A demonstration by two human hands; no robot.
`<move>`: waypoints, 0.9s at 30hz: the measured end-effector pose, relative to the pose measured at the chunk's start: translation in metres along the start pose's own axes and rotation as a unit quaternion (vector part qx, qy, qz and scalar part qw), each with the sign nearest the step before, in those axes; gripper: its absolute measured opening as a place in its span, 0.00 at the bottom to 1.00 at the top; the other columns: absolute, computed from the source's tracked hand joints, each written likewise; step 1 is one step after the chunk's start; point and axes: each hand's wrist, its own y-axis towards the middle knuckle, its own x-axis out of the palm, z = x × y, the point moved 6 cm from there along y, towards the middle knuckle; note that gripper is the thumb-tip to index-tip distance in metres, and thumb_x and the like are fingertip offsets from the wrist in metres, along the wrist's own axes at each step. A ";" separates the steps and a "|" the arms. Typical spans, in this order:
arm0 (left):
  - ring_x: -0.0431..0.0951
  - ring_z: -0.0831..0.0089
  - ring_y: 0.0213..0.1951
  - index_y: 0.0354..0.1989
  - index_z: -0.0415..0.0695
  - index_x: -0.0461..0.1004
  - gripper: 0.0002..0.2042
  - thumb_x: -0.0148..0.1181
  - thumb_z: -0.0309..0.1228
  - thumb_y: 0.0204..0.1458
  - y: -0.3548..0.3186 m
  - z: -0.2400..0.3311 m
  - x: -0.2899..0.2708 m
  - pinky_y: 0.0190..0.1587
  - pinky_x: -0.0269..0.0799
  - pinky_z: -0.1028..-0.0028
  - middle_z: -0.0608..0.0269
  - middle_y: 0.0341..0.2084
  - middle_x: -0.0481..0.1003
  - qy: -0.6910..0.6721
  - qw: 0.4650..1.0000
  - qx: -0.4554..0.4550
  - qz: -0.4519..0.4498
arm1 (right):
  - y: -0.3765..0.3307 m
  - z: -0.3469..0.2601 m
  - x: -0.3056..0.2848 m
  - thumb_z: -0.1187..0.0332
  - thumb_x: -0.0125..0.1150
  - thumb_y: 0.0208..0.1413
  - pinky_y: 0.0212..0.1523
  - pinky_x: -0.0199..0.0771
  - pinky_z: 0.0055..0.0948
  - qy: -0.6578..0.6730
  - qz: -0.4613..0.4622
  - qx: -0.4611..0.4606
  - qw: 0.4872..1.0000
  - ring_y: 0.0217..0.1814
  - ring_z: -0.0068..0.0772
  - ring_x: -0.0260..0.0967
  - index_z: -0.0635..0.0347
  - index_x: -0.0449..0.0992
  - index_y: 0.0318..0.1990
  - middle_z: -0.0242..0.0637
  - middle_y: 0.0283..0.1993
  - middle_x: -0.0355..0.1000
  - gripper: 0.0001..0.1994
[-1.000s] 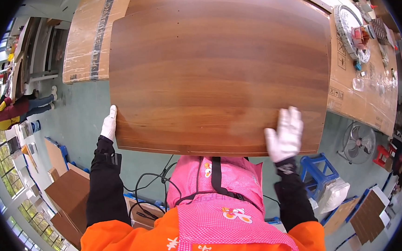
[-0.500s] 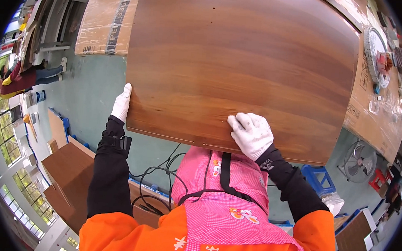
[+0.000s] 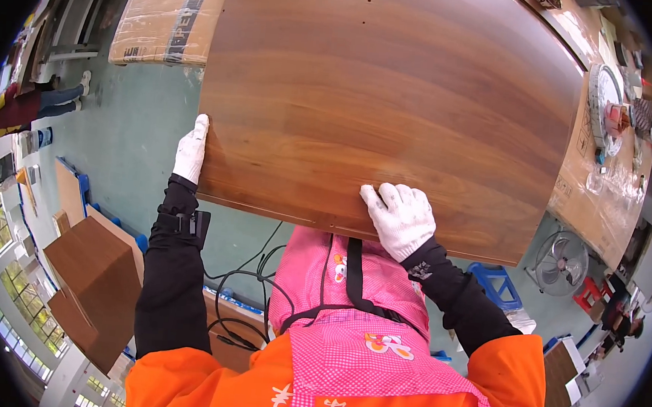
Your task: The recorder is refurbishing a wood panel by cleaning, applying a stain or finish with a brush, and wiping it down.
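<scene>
A large brown wood-grain panel lies in front of me, with a few small dark holes near its far edge. My left hand, in a white glove, grips the panel's left edge near the front corner; most of its fingers are hidden at that edge. On the panel's top, close to the front edge, rests my right hand, also gloved in white. Its fingers are slightly bent and apart, and I see nothing held in them.
Beyond the left edge stands a film-wrapped carton. Wrapped cardboard carries loose items on the right, with a floor fan and a blue stool below. Black cables hang at my left; brown boards stand behind. A person is far left.
My view has shifted slightly. The right hand's fingers have loosened from a more curled pose and spread a little on the panel. The left hand stays at the panel's edge.
</scene>
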 end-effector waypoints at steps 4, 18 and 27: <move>0.59 0.78 0.29 0.25 0.40 0.73 0.33 0.51 0.63 0.64 -0.003 0.002 0.002 0.33 0.61 0.73 0.73 0.22 0.62 -0.017 1.000 -0.004 -0.001 | -0.012 0.002 -0.004 0.65 0.57 0.53 0.42 0.69 0.36 -0.008 -0.027 0.005 1.000 0.41 0.32 0.69 0.49 0.77 0.52 0.30 0.36 0.66 0.17; 0.70 0.67 0.35 0.38 0.31 0.78 0.37 0.49 0.64 0.64 0.013 -0.020 -0.005 0.44 0.69 0.67 0.56 0.28 0.75 0.011 1.000 0.001 -0.027 | 0.046 -0.089 0.061 0.58 0.68 0.53 0.80 0.45 0.51 0.161 -0.119 -0.176 0.964 0.81 0.41 0.50 0.58 0.66 0.70 0.40 0.77 0.58 0.36; 0.65 0.69 0.31 0.30 0.33 0.74 0.34 0.53 0.60 0.65 0.000 -0.003 -0.002 0.40 0.66 0.67 0.61 0.23 0.69 -0.002 0.999 0.004 -0.045 | 0.112 -0.164 0.093 0.56 0.64 0.56 0.78 0.45 0.47 0.164 -0.104 -0.191 0.962 0.78 0.40 0.52 0.61 0.69 0.67 0.41 0.72 0.62 0.32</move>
